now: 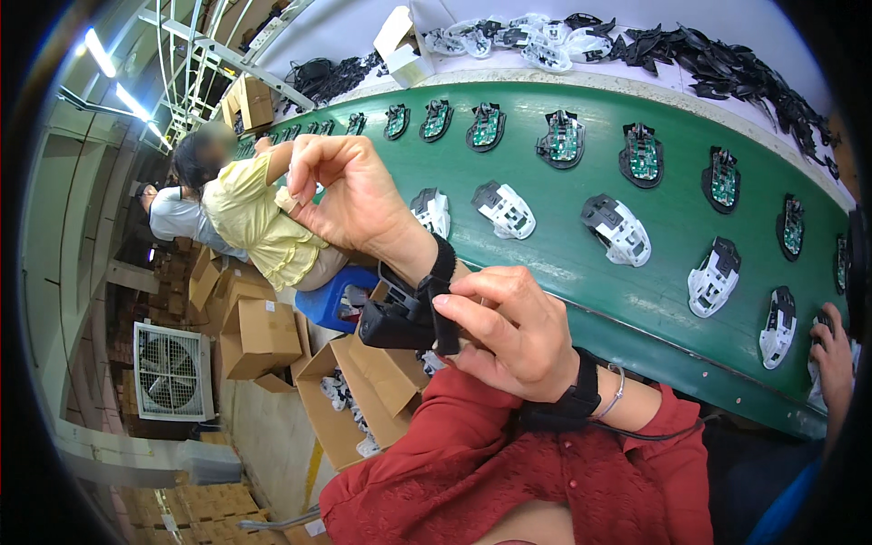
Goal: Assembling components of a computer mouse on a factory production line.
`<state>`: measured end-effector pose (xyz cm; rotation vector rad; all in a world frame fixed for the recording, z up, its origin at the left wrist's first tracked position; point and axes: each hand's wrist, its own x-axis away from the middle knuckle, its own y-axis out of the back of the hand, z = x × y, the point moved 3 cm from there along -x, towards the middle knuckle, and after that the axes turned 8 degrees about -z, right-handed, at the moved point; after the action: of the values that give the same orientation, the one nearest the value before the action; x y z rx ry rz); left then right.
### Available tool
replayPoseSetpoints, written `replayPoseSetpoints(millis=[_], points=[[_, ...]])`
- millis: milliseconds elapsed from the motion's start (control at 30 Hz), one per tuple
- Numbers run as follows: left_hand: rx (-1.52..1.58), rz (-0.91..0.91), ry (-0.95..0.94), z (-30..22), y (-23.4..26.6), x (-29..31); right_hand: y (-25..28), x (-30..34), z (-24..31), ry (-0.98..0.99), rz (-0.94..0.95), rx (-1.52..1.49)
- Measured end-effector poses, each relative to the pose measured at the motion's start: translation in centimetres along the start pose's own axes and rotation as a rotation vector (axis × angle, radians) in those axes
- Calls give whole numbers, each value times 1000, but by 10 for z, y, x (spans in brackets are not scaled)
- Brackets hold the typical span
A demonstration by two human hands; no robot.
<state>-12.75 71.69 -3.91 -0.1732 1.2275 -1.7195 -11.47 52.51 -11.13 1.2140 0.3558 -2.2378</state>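
My left hand point(350, 195) is raised over the conveyor's near edge, its fingers loosely curled and apart, with nothing plainly held. A pale wrap shows at its thumb tip. Round the left wrist runs a black strap point(443, 313) with a black boxy device point(391, 325) on it. The fingers of my right hand point(522, 331) pinch the strap's end beside the device. Another black band point(581, 386) circles my right wrist. Behind my hands, white-and-black computer mouse shells point(618, 229) lie in a row on the green conveyor belt point(554, 195).
Farther across the belt is a row of black mouse bases with green circuit boards point(642, 154). Black and clear plastic parts point(672, 54) fill the back ledge. At left sits a person in yellow point(259, 213), near open cartons point(263, 336). Another person's hand point(831, 350) touches a shell at right.
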Motion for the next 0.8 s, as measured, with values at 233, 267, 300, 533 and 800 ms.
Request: replayPoseSetpoints(millis=[233,267,300,533,800], points=[[-529,268,-196,21,-7,18,3,-4,-22,-710,120,-703],[-624,311,-272,25,-8,20,6,-7,-26,-809,197,-762],[-616,311,-274,29,-6,20,10,-6,-28,-808,200,-754],[-1468,919,-1260,52,-13,34,0,9,-28,-525,225,-558],[-1598,861,-1006,58,-4,25,-10,7,4,-318,95,-165]])
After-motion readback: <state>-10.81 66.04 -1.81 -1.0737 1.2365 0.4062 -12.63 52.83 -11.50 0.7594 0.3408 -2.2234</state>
